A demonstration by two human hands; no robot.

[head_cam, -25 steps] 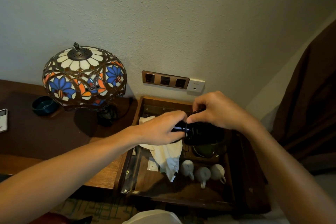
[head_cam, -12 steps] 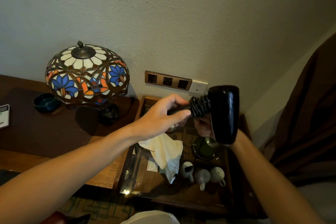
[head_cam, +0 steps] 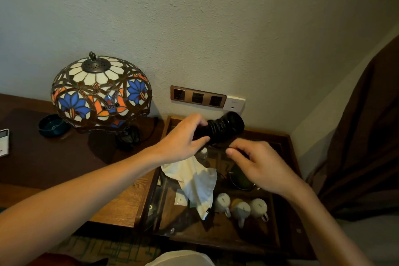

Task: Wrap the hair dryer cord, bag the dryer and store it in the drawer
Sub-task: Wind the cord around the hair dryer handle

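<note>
My left hand [head_cam: 183, 139] grips the handle end of the black hair dryer [head_cam: 231, 124], held level above the open wooden drawer [head_cam: 278, 237]. Black cord [head_cam: 217, 128] is coiled in several turns around the dryer's handle. My right hand [head_cam: 257, 164] hovers just below and right of the dryer, thumb and forefinger pinched on the loose end of the cord. A cream cloth bag [head_cam: 194, 181] lies crumpled in the drawer beneath my hands.
Three white cups [head_cam: 240, 208] and a dark kettle [head_cam: 239, 179] sit in the drawer. A stained-glass lamp [head_cam: 100, 93] stands on the desk at left, with a teal ashtray [head_cam: 53, 125] beside it. Wall sockets [head_cam: 197, 97] are behind; a brown curtain [head_cam: 367, 136] hangs right.
The dryer was turned upright in my right hand, then laid level again. My right hand let go of its body and now pinches the cord below it.
</note>
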